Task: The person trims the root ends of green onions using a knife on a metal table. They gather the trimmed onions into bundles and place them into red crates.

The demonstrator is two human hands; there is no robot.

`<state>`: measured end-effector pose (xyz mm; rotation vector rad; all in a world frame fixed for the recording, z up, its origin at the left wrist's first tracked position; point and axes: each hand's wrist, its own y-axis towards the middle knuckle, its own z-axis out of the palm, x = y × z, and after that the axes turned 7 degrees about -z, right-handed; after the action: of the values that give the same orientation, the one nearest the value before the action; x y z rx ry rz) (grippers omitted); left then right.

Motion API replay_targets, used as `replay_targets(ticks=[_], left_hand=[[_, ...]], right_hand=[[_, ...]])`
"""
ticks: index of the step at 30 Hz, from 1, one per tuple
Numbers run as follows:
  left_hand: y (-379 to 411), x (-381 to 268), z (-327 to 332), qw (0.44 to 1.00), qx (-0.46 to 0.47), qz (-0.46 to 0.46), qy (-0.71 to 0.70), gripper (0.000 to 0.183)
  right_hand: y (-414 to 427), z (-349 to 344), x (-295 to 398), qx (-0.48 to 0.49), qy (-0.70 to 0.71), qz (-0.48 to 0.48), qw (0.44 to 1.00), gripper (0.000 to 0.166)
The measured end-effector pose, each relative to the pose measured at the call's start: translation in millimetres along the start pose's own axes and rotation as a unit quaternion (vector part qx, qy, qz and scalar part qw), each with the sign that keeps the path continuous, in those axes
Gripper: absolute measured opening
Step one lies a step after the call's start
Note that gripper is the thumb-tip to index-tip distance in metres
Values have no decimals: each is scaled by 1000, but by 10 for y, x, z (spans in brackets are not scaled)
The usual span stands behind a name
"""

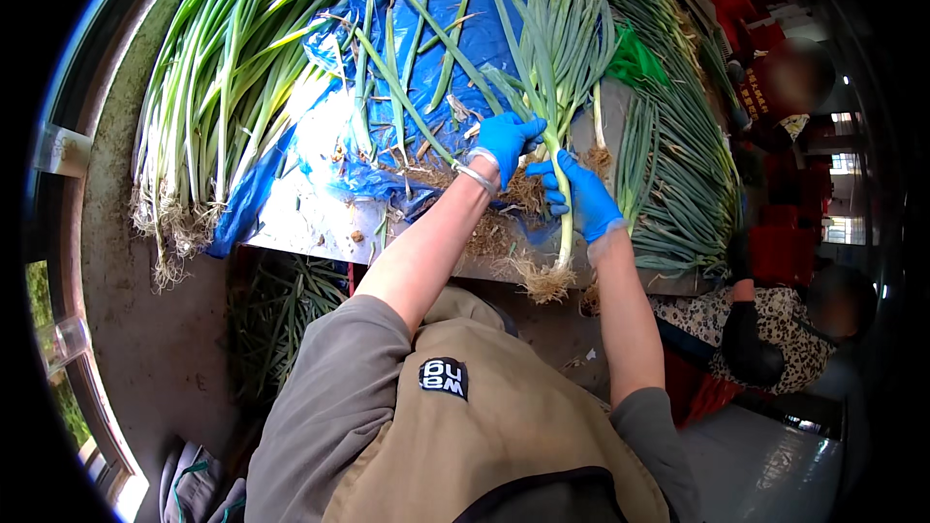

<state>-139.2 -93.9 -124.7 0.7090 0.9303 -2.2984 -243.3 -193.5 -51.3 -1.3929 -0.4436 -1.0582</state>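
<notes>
Both hands wear blue gloves. My right hand (585, 196) is closed around the white stem of a large green onion (565, 221), whose roots hang towards me. My left hand (508, 143) touches the same plant higher up, where the leaves fork; whether it grips a leaf I cannot tell. More green onions (567, 43) with leaves fanned out lie just beyond the hands. Loose leaves (396, 80) are strewn over a blue plastic sheet (465, 58) to the left. Dry root trimmings (490, 232) lie below the hands.
A big pile of green onions (218, 87) lies at the left, another (690, 160) at the right. Green plastic (636, 58) lies near the right pile. Cut leaves (290, 319) fill the space under the table edge (312, 250). Two people (770, 334) (770, 87) are at the right.
</notes>
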Motion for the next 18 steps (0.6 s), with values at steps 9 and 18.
replay_targets(ticks=[9,18], left_hand=[[389,318,-145,962,96,-112,-232,13],[207,-352,-539,954,90,-163,-236,53]], right_hand=[[46,-315,-34,82,103,5,991,39],[-882,-484,-269,-107,-231,-85,963,37]])
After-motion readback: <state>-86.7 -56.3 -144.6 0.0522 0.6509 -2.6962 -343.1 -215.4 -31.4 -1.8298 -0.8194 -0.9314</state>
